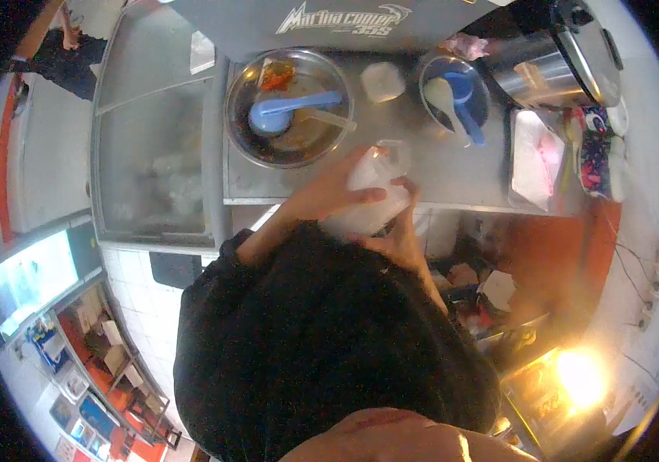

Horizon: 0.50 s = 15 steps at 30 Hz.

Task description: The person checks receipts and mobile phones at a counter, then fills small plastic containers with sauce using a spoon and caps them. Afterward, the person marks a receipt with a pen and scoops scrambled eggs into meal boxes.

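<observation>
The person's dark garment (321, 331) fills six o'clock, reading from the white, partly see-through pack (379, 212) held over the near edge of the steel counter (399, 135). A glass-topped cabinet (152, 146) stands at nine to ten o'clock, and a grey box (429, 31) lettered "Marina cooler 35S" at twelve. At two o'clock is a black-and-steel vessel (537, 77). A wide metal basin (306, 150) rests on the counter between ten and eleven. Towards three o'clock lies a white tray (526, 154) with something pink on it.

The left hand (333, 186) grips the pack from its nine o'clock side, thumb laid across the near face and fingers round the far side. The right hand (404, 227) supports it from four o'clock, fingertips against the edge; the pack hides some of its fingers, so I cannot tell how those lie.

A smaller metal bowl (439, 68), between one and two, holds blue and whitish utensils. In the basin lies a blue ladle (269, 121), with red-orange food (277, 75) beyond it. A whitish block (383, 82) sits at twelve o'clock, between basin and bowl.
</observation>
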{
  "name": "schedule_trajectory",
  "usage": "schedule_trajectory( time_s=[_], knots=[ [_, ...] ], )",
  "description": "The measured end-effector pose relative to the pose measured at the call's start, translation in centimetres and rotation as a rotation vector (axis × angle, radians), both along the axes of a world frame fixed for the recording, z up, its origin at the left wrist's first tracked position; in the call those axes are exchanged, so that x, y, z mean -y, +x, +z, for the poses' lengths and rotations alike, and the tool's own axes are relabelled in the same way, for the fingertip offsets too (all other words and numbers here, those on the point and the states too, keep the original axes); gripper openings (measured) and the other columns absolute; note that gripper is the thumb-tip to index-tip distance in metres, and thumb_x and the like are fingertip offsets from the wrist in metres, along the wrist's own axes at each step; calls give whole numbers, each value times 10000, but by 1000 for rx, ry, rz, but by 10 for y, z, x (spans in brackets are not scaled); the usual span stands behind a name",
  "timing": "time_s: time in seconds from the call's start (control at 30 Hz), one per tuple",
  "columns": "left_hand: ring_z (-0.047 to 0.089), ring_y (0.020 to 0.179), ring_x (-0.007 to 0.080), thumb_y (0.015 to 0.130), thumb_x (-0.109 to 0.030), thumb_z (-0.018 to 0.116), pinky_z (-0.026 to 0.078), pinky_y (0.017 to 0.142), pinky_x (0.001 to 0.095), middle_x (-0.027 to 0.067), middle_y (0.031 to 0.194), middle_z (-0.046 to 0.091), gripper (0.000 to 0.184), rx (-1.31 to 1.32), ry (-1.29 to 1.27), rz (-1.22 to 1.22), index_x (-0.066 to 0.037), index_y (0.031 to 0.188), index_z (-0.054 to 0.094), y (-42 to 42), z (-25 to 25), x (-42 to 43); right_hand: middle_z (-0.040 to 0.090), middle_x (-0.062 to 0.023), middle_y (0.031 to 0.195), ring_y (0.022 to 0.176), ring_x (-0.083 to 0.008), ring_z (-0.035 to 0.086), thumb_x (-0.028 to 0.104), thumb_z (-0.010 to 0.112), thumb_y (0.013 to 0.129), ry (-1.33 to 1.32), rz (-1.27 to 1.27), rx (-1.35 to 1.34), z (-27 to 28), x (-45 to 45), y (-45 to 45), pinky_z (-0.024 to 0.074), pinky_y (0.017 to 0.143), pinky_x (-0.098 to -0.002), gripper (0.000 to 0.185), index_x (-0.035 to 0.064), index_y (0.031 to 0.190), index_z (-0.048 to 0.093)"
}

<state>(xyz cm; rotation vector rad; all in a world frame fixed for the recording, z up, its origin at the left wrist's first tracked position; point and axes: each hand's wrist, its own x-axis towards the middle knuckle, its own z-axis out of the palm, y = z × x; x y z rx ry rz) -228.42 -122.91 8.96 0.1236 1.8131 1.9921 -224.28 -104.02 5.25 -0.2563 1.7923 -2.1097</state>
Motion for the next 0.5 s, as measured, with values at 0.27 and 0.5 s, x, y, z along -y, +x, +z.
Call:
schedule_trajectory(
  time_s=[0.27,0.5],
  knots=[
    [528,1105,339,672,-474,763,409,946,415,207,1214,521,840,-39,-255,-74,-73,1308,389,38,-15,5,518,-126,1197,1110,-232,509,158,686,792,377,308,-63,47,-18,-29,415,963,-373,497,34,1223,471],
    [549,1073,326,662,-475,771,424,923,396,209,1187,533,861,-20,-269,-44,-56,1305,383,33,-1,1,522,-88,1216,1111,-214,518,164,615,859,253,329,95,54,-21,-31,428,949,-352,392,44,1206,477]
  ],
)
